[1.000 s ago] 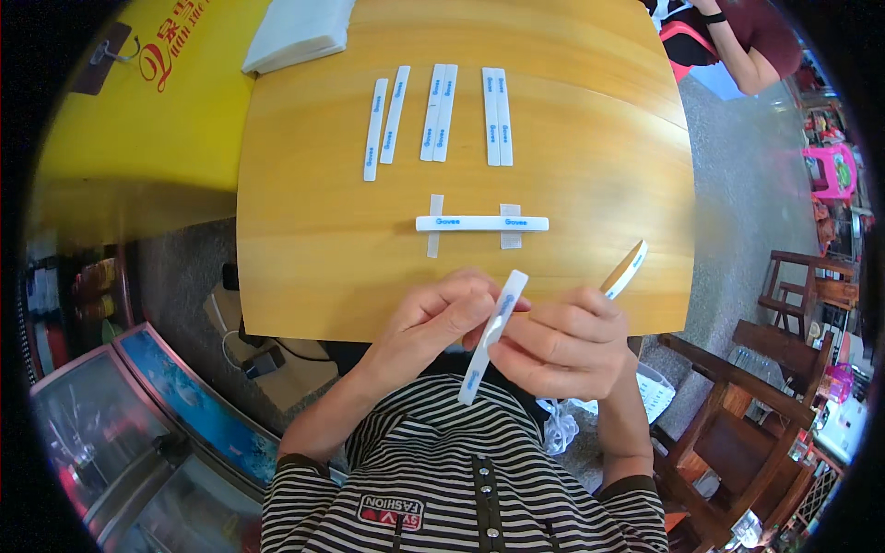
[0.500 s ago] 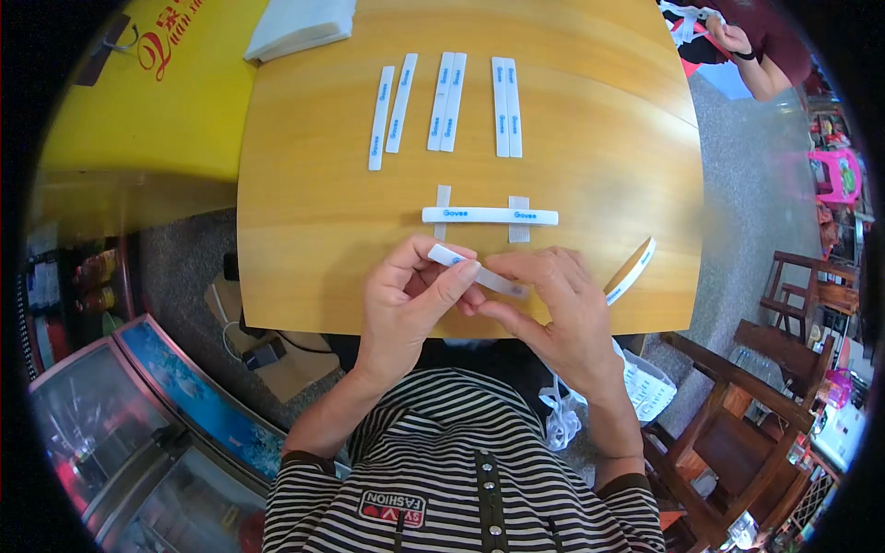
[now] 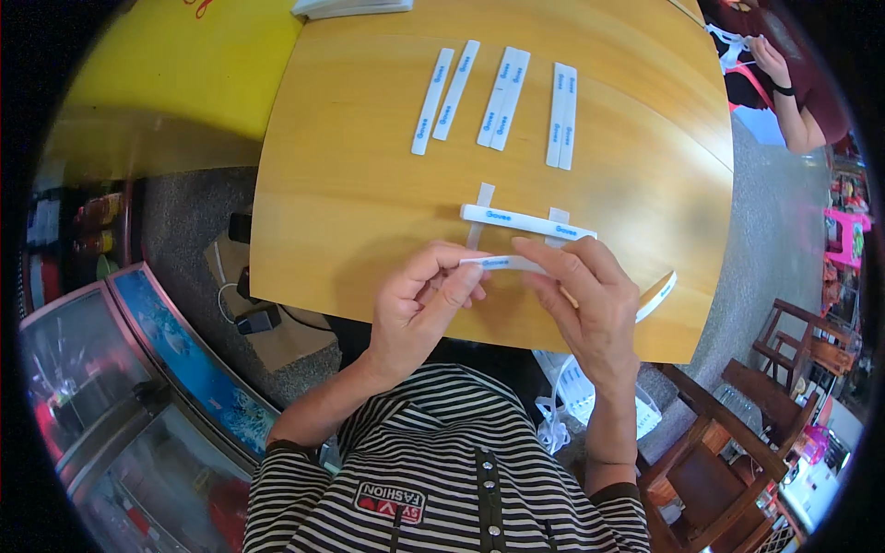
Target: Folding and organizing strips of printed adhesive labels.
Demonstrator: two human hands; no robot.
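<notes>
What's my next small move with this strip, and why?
Maybe lay the held strip beside the table strip: your left hand and right hand hold it near its ends, and the table strip, crossing two pale pieces, lies just beyond.

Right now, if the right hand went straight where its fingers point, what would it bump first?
Past its held strip, the right hand would likely meet the white printed strip across two pale tape pieces; depth is unclear, so it might pass above.
</notes>
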